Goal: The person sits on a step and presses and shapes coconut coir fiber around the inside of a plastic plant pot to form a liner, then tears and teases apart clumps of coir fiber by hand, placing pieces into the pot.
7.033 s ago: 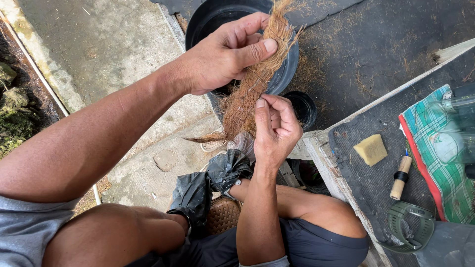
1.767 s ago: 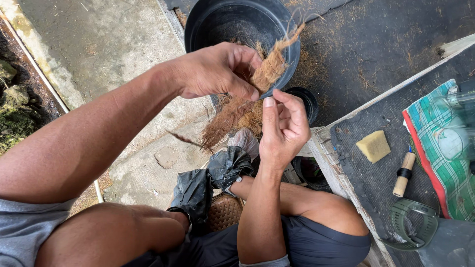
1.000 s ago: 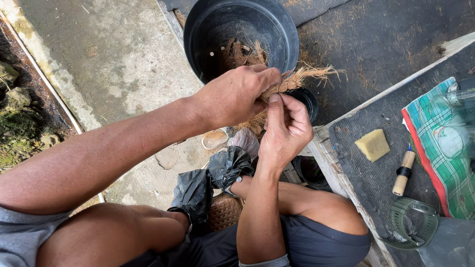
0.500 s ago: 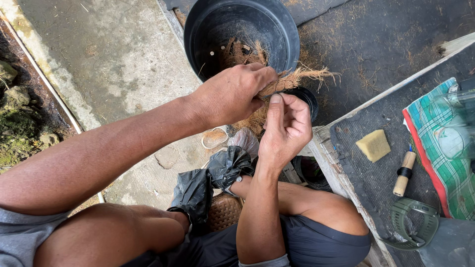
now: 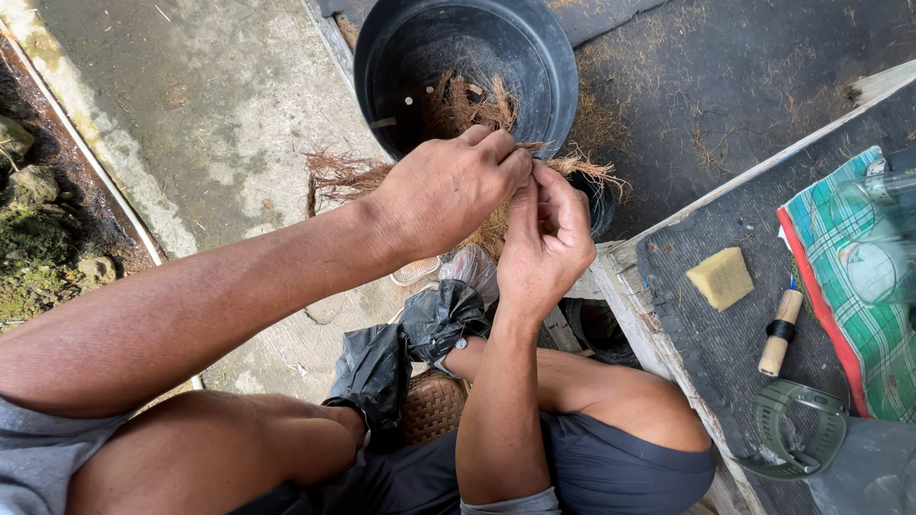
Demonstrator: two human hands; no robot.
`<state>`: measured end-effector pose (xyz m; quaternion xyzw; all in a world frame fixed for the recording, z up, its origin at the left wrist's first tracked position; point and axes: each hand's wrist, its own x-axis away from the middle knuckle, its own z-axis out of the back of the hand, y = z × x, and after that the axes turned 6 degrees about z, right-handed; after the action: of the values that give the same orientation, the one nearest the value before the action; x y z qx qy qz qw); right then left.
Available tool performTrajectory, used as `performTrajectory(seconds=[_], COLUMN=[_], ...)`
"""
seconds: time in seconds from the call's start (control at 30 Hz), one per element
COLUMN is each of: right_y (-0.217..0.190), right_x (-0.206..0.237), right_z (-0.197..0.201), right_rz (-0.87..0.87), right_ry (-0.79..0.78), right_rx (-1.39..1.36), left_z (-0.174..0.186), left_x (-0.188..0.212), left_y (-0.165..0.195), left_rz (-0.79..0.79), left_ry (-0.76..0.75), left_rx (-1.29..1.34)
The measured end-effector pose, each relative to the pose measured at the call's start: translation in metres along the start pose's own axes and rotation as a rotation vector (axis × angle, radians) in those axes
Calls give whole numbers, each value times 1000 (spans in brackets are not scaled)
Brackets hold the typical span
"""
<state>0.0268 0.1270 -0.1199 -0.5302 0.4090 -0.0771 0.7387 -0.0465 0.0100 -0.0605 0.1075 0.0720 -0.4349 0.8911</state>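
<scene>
Both hands meet just below the black pot (image 5: 382,57), left hand (image 5: 444,191) and right hand (image 5: 544,238) each pinching the brown coconut fibre bundle (image 5: 334,175), whose long axis runs nine to three o'clock between their fingers (image 5: 506,157).

At the centre of the frame the left hand (image 5: 444,191) and right hand (image 5: 546,238) meet, fingers pinched on a bundle of brown coconut fibre (image 5: 343,175). Just above them stands a black plastic pot (image 5: 558,91) with fibre scraps inside. At right, a yellow sponge (image 5: 721,278) lies on the bench (image 5: 687,324).
</scene>
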Motion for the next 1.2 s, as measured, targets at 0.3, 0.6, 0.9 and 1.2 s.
performTrajectory(seconds=[0.3, 0.6, 0.9, 1.2], right_y=[1, 11, 13, 13], right_x=[0, 1, -2, -4], right_z=[1, 5, 4, 7], right_rz=[-89, -88, -209, -258], right_ry=[-76, -101, -31, -13], right_rx=[-34, -294, -586, -810], left_z=[4, 12, 15, 15], left_x=[-2, -7, -7, -8], left_y=[-1, -9, -10, -14], left_rz=[66, 140, 193, 234], left_ry=[20, 19, -84, -87], left_rx=[187, 443, 474, 509])
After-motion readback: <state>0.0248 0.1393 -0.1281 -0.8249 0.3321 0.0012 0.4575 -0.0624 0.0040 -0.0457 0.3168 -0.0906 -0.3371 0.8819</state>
